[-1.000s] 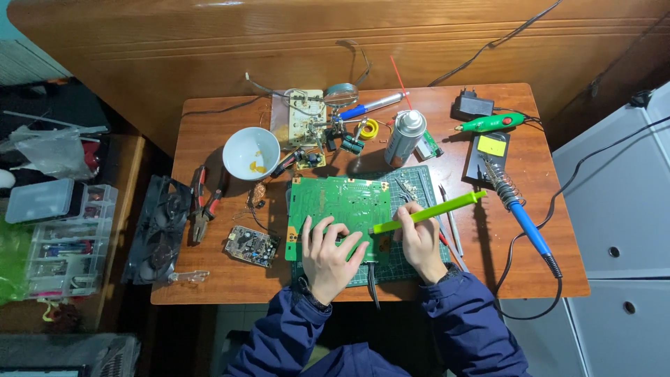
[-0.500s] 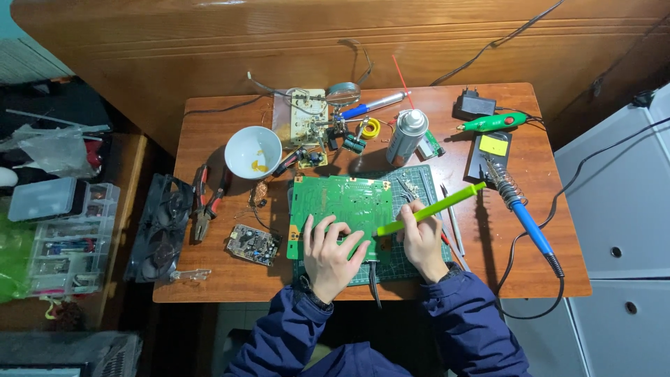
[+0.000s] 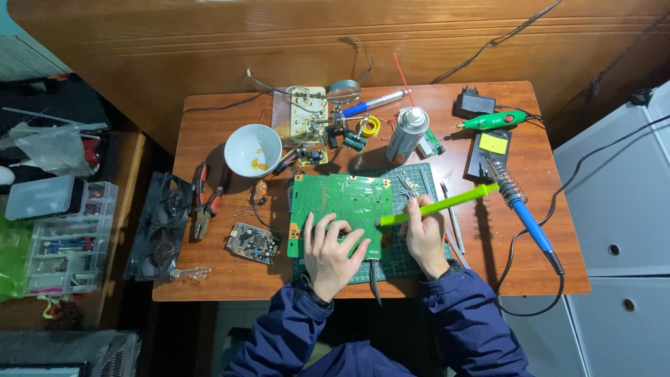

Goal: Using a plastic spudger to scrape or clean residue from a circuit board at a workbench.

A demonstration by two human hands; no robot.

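Tabletop point(image 3: 209, 126), wood, seen from above.

Board point(image 3: 340, 204): large, green, lying flat on a cutting mat point(image 3: 405, 260) at the middle front.

Left hand point(image 3: 333, 250): fingers spread wide, pressed flat on the board's near edge, holding nothing, steadying it.

Right hand point(image 3: 424, 234): closed around a long lime-green tool point(image 3: 440, 204), its lower end touching the board's right edge, its upper end slanting up to the right.

Step in hand, as judged: working the tool tip at the board's right side while the other hand pins it down. A further stroke calls for steady downward pressure and a small, controlled tip movement.

Nearby: white bowl point(image 3: 252, 149), spray can point(image 3: 407, 134), pliers point(image 3: 203, 209), small circuit board point(image 3: 253, 242), blue-handled soldering iron point(image 3: 525, 216) in its stand.
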